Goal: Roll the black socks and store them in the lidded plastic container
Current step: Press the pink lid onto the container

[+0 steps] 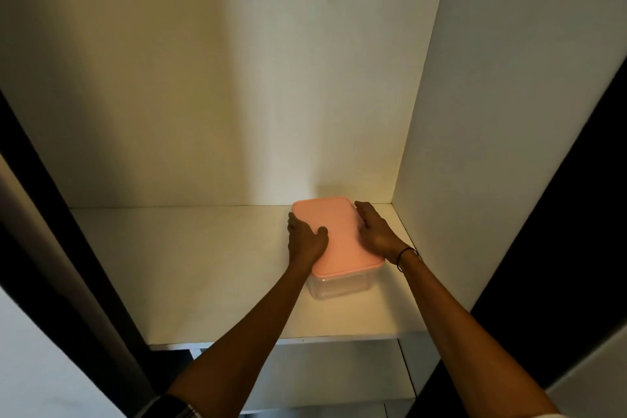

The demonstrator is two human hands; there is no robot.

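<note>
Left hand [305, 241] and right hand [375, 231] clasp container [339, 285] sides on shelf [186, 265]; pink lid [336, 234] on. No socks visible; contents unclear, stage uncertain.

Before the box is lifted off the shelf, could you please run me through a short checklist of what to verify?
1. Lid on the plastic container: ok, it covers the whole top.
2. Left hand on the box: ok, at its left edge, thumb on the lid.
3. Right hand on the box: ok, along its right edge.
4. Container resting flat on the shelf: ok.
5. Black socks in view: not ok, none visible.
6. Container empty: cannot tell, only the clear near end shows.
</note>
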